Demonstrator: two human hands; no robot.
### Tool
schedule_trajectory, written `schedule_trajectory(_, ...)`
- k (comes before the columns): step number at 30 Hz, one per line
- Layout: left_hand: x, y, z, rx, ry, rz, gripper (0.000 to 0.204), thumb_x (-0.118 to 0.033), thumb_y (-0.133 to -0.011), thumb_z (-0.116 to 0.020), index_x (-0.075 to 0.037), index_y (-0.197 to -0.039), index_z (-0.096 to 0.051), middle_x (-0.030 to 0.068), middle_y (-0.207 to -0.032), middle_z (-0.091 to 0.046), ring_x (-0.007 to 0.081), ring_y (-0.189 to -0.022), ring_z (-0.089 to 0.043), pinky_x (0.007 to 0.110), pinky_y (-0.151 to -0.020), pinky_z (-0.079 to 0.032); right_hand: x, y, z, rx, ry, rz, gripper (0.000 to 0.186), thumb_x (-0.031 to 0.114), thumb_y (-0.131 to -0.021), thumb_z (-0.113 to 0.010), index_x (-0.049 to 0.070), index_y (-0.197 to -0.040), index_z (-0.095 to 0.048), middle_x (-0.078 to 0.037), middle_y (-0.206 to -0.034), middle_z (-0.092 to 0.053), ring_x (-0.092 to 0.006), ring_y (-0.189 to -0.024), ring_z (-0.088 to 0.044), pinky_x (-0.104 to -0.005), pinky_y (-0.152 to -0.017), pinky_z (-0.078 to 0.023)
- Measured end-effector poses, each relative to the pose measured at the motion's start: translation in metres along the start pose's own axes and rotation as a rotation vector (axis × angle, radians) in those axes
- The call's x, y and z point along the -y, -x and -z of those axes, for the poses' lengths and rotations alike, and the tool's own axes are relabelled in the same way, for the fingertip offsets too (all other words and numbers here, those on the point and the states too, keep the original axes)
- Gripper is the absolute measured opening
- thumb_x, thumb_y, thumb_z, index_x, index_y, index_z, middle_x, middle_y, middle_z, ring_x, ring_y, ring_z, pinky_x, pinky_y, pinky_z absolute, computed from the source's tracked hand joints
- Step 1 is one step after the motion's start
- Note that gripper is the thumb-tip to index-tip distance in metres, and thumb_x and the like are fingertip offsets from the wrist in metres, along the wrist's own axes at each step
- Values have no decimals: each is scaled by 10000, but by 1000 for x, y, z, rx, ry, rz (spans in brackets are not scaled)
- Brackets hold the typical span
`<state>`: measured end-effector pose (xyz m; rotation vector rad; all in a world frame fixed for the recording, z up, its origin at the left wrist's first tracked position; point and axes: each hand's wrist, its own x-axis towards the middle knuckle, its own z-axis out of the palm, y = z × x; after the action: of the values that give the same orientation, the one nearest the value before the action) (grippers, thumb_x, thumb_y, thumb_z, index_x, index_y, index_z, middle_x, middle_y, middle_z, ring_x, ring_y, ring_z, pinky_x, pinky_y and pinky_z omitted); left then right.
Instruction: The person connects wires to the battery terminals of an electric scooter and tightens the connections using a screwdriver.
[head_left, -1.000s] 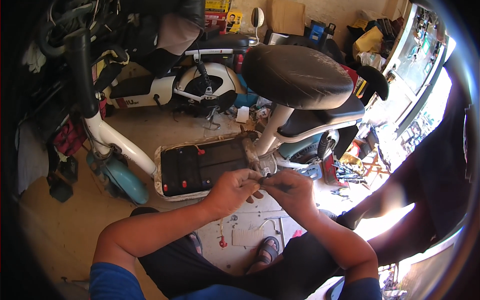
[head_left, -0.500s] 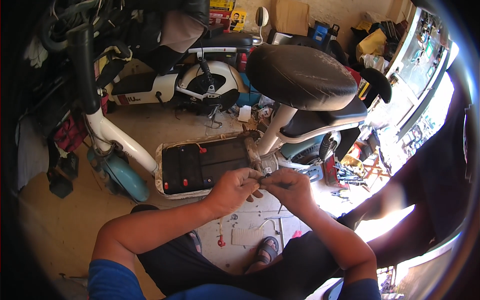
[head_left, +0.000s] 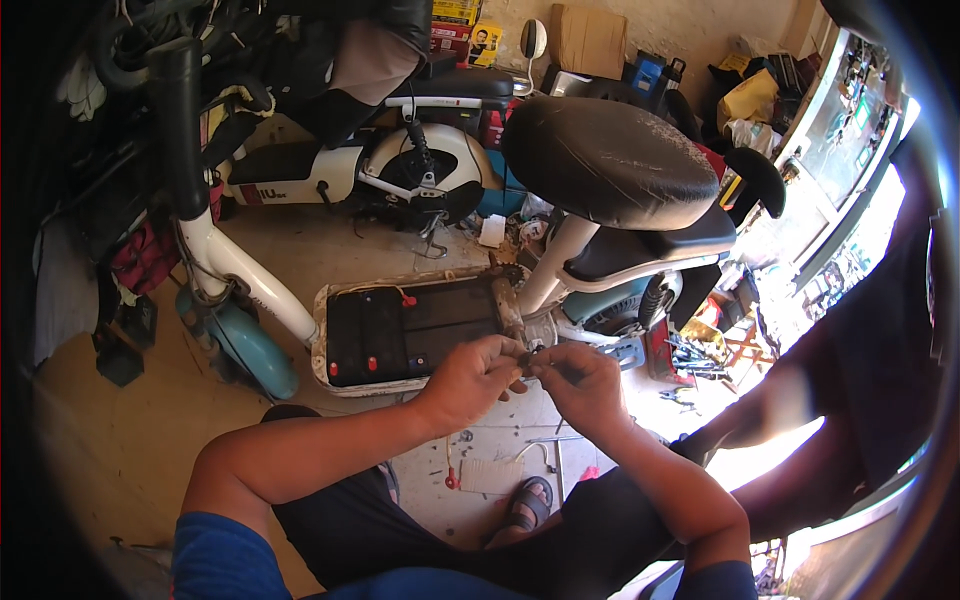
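My left hand (head_left: 472, 385) and my right hand (head_left: 582, 388) meet at the near right corner of an electric scooter's floor compartment (head_left: 385, 385). Both are closed in a pinch, fingertip to fingertip, around something small and dark that I cannot make out. Something thin and dark hangs below my right hand. Just beyond my left hand, black batteries (head_left: 385, 335) with several red terminal caps lie in the uncovered compartment. Beneath my wrists, a wire with a red end (head_left: 452, 480) rests on the floor beside a piece of cardboard (head_left: 493, 476).
The scooter's black seat (head_left: 612, 160) stands over the compartment, with its white stem (head_left: 265, 290) and teal front fender (head_left: 250, 355) on the left. Another white scooter (head_left: 300, 178) is parked behind. Tools (head_left: 700, 360) lie scattered at right, near another person's dark-clothed leg (head_left: 830, 360).
My hands stay pinched together, with the right one shifted very slightly. The whole view has moved a little; nothing has been let go.
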<state>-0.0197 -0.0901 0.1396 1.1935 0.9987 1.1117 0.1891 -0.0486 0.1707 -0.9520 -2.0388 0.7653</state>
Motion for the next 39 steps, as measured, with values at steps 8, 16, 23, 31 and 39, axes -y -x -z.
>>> schedule_trajectory(8,-2,0,1,-1,-60,-24,355,-56,-1072,-619,84,-1395,-573,127,-1132,-764,182,-985,-774,289,-742,-585,10,-9,-1,41,-72,-294,190,100,-929,-812,16,-1083,-742,-74,-894,-763,-88,-752,-691,-272,-647,-551)
schedule_trajectory(16,-8,3,5,2,127,114,350,-50,-1063,-613,124,-1364,-576,192,-1177,-770,194,-932,-770,292,-728,-590,22,-12,18,-101,-134,-386,293,91,-933,-816,18,-1187,-688,-29,-905,-725,-70,-726,-642,-239,-612,-521)
schedule_trajectory(23,-6,-3,13,-49,189,244,314,-44,-1035,-607,78,-1325,-606,181,-1180,-777,186,-869,-761,291,-694,-556,66,14,64,-525,-495,341,154,-9,-1085,-564,9,-1232,-609,-150,-1160,-591,-153,-785,-614,-337,-637,-669)
schedule_trajectory(31,-4,-3,3,-25,183,236,424,-43,-1045,-605,121,-1429,-533,197,-1178,-775,211,-864,-769,306,-688,-565,64,13,62,-473,-583,445,123,18,-1095,-596,-2,-1208,-639,-125,-1165,-613,-141,-736,-573,-290,-655,-516)
schedule_trajectory(39,-5,-1,1,-24,190,231,451,-43,-1051,-607,139,-1451,-502,214,-1179,-769,228,-872,-774,307,-687,-573,62,11,64,-456,-568,440,128,27,-1098,-598,-4,-1215,-640,-118,-1160,-619,-138,-733,-566,-289,-661,-514)
